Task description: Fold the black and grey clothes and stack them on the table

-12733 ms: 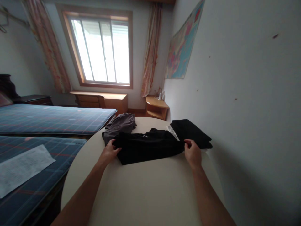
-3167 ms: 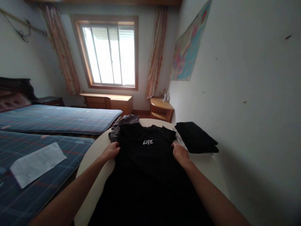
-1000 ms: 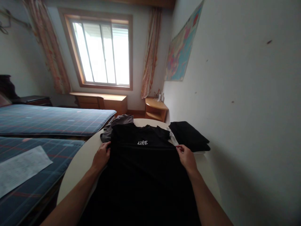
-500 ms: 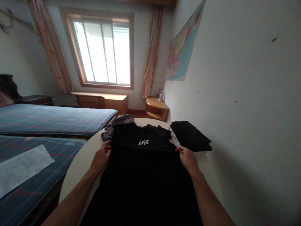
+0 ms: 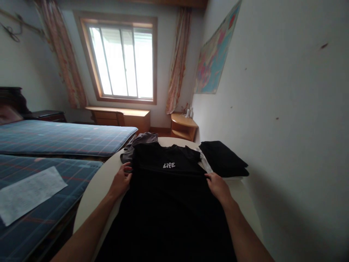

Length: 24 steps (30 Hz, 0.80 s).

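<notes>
A black T-shirt (image 5: 174,154) lies spread on a round cream table (image 5: 91,191), its collar at the far side and white "LIFE" lettering across its chest. My left hand (image 5: 122,179) grips the shirt's left edge below the sleeve, fingers curled at the fabric. Opposite it, my right hand (image 5: 217,185) pinches the right edge between thumb and fingers. A straight crease runs across the shirt between both hands. Below that everything is deep black, and I cannot tell where the shirt ends and my own dark clothing begins.
Folded black clothes (image 5: 223,157) are stacked at the table's right, beside the wall. Crumpled grey clothing (image 5: 144,138) lies behind the shirt's left shoulder. To the left are plaid mattresses (image 5: 68,138), one bearing a paper sheet (image 5: 32,193). A corner shelf (image 5: 184,120) stands beyond the table.
The whole view has shifted slightly, moving the room and shirt a little rightward in the picture. Both hands keep their places on the shirt's edges.
</notes>
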Tool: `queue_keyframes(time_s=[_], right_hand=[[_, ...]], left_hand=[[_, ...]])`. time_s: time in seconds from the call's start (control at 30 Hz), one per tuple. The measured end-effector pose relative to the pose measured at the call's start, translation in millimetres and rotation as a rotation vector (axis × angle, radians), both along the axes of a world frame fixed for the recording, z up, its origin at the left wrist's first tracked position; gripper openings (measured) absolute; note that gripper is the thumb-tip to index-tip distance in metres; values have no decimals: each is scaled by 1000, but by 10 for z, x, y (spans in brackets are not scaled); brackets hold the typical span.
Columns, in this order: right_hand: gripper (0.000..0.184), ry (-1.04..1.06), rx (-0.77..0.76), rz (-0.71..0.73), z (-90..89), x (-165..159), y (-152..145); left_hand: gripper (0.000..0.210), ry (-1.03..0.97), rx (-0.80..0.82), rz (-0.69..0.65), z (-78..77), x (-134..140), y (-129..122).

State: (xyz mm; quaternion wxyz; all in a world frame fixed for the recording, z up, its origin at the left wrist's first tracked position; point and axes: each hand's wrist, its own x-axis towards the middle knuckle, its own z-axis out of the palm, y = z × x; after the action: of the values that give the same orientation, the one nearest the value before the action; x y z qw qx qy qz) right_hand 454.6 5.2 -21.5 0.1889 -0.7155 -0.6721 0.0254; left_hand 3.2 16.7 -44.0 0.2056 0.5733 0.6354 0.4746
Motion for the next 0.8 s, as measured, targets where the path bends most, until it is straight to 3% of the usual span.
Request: queue_keyframes(time_s=[0.23,0.4,0.53,0.67,0.8], right_hand=[[34,-104,-54,15,64,-47,-39],[25,-294,-22,-29,409,-381,-207],[18,-255,-141,179,615,-797,-409],[16,-275,-213,207,522,-1061,-572],[12,-239,-115,189,319,-1084,-606]], left_hand=[[52,10,53,-33,-63,-39,67],[42,120,27,-17,-27,-7,25],[33,250,-58,45,55,-4,-56],[30,383,-202,90,117,-1,-139],[31,395,-218,10,138,27,-165]])
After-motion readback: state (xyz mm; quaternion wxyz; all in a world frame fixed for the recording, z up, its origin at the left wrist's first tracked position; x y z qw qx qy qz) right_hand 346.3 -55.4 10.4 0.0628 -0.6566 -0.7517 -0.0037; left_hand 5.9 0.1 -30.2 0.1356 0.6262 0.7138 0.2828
